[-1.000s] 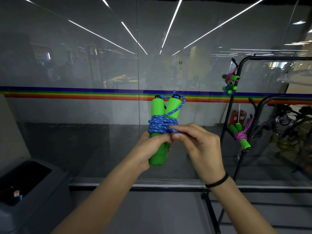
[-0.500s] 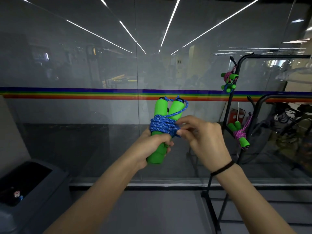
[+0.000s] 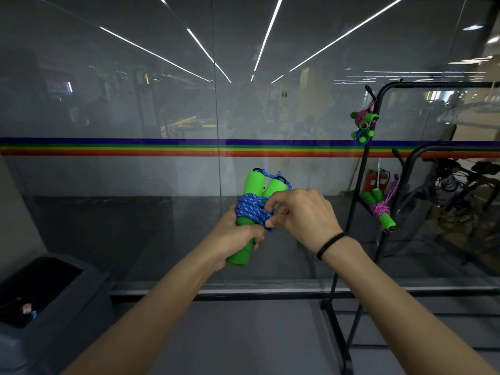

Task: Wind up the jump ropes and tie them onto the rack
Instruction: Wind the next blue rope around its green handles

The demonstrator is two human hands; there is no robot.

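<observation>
My left hand (image 3: 234, 236) clamps the green foam handles (image 3: 253, 186) wound in blue braided rope (image 3: 250, 208), held before the glass; right hand (image 3: 300, 212) pinches the coil. Black metal rack (image 3: 359, 185) stands right.

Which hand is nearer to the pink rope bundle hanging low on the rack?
Right. The right hand pinches the blue rope, left of the pink rope bundle; the left hand grips the green handles farther left.

Three wound jump ropes (image 3: 253, 209) (image 3: 363, 125) (image 3: 380, 209), two hands (image 3: 235, 236) (image 3: 300, 215), one rack (image 3: 359, 185).
</observation>
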